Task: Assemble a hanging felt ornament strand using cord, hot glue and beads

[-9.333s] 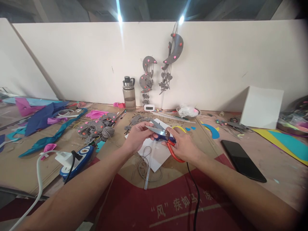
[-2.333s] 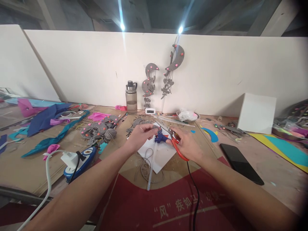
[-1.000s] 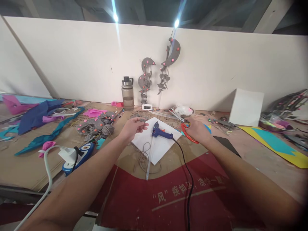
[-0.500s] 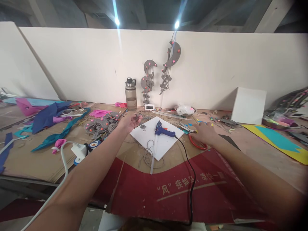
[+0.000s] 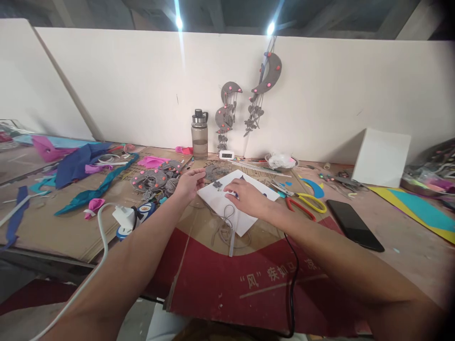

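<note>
Over the white square sheet (image 5: 243, 226), my right hand (image 5: 245, 196) reaches with bent, spread fingers and covers most of the blue glue gun (image 5: 265, 194). Whether it touches the gun cannot be made out. Left of the sheet, my left hand (image 5: 192, 183) has thumb and fingertips together beside some small grey pieces (image 5: 212, 173); what they hold is too small to name. A small grey flower shape (image 5: 217, 184) lies on the sheet's left part. The clear glue stick (image 5: 232, 242) and looped grey cord (image 5: 224, 232) are near the sheet's lower corner.
Pliers with red handles (image 5: 300, 209), yellow-handled scissors (image 5: 313, 201) and a black phone (image 5: 355, 225) lie to the right. A bottle (image 5: 199, 137) stands at the back. Grey felt pieces (image 5: 149, 179) and a white plug (image 5: 124, 217) are left. Grey moon hangings (image 5: 272, 73) hang on the white board.
My right hand has moved left from the pliers and scissors to over the glue gun. The phone and yellow handles are now uncovered. My left hand stays near the sheet's left side.
</note>
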A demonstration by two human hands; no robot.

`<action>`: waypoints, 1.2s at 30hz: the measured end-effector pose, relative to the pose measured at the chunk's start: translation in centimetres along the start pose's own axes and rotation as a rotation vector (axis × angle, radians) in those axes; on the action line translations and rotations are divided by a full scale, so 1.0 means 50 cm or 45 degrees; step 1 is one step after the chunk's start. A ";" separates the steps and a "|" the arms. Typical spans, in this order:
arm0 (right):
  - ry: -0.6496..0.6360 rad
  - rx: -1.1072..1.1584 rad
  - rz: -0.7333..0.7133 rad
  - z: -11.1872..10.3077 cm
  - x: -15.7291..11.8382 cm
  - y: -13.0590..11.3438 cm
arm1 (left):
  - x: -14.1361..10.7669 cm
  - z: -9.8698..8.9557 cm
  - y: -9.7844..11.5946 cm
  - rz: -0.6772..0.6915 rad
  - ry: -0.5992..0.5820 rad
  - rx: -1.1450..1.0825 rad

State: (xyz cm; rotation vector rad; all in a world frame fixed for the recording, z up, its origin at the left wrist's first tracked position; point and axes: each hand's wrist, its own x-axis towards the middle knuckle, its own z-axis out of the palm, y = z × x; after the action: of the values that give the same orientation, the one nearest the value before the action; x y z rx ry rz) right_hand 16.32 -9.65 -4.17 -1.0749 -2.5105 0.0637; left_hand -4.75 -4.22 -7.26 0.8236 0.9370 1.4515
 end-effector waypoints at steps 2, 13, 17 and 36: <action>-0.022 -0.024 0.011 0.013 0.016 0.003 | -0.006 0.004 0.005 0.037 0.004 -0.055; -0.022 -0.224 0.153 0.053 0.135 0.039 | -0.026 0.012 0.061 0.230 0.191 -0.210; -0.107 -0.295 0.209 0.050 0.160 0.049 | -0.019 0.006 0.057 0.186 0.214 -0.227; -0.211 -0.544 0.334 0.033 0.206 0.089 | -0.017 0.013 0.025 0.116 0.192 -0.208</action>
State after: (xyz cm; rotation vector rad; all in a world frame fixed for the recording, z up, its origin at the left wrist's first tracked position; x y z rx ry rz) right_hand 12.34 0.88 -2.98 -1.6250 -2.5768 -0.3377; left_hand -4.63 -5.02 -5.84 0.6503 0.8883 1.6645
